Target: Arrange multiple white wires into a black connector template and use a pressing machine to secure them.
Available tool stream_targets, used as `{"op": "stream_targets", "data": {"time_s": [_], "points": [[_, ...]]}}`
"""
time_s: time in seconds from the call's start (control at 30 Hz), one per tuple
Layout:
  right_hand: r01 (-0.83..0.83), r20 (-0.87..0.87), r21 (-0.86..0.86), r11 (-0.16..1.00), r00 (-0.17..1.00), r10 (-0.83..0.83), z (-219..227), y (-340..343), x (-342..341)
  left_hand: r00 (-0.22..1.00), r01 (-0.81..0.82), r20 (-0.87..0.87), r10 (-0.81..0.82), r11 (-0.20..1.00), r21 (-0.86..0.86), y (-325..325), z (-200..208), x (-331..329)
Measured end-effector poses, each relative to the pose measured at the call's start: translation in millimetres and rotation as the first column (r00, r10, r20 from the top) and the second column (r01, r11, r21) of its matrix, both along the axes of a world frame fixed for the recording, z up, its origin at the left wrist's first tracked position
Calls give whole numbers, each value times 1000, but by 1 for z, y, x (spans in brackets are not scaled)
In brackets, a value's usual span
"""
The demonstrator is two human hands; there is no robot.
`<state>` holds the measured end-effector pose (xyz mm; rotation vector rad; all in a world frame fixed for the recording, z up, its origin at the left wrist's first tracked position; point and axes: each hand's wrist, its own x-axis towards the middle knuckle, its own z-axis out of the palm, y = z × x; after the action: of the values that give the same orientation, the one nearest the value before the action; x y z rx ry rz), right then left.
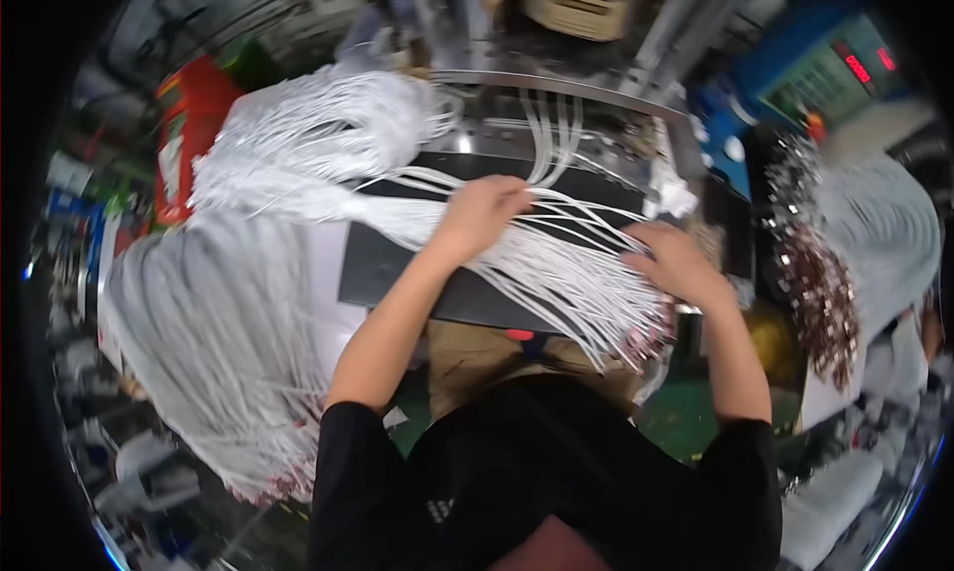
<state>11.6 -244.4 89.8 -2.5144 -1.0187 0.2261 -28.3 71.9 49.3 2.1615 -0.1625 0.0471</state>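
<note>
A bundle of thin white cables (566,268) lies slantwise across a black board (397,273) in front of me. Its near right end shows reddish, copper-coloured tips (651,334). My left hand (484,216) rests over the middle of the bundle, fingers curled round some of the cables. At the right, by the tipped end, my right hand (676,260) has its thumb and fingers bent in on the cables; how many they pinch I cannot tell. Several loose strands (552,134) run from the bundle's far side to a metal machine bed (477,139).
A large coil of white cables (328,134) sits at the far left, by a red container (194,124). Grey-white cables (209,332) hang at the near left. Another stack (874,233) with shiny ends stands right, below a blue unit with a red display (840,69).
</note>
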Motion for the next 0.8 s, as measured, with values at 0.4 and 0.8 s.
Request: {"op": "stream_targets", "data": {"time_s": [0.4,0.8], "points": [[29,83,339,940,995,-61,-12,41,-15,996,70,-44,-73,996,-57,-27,32,-4],[108,-61,-156,982,991,-119,2,-1,-27,1000,-9,6,10,991,-136,-33,-2,-8]]}}
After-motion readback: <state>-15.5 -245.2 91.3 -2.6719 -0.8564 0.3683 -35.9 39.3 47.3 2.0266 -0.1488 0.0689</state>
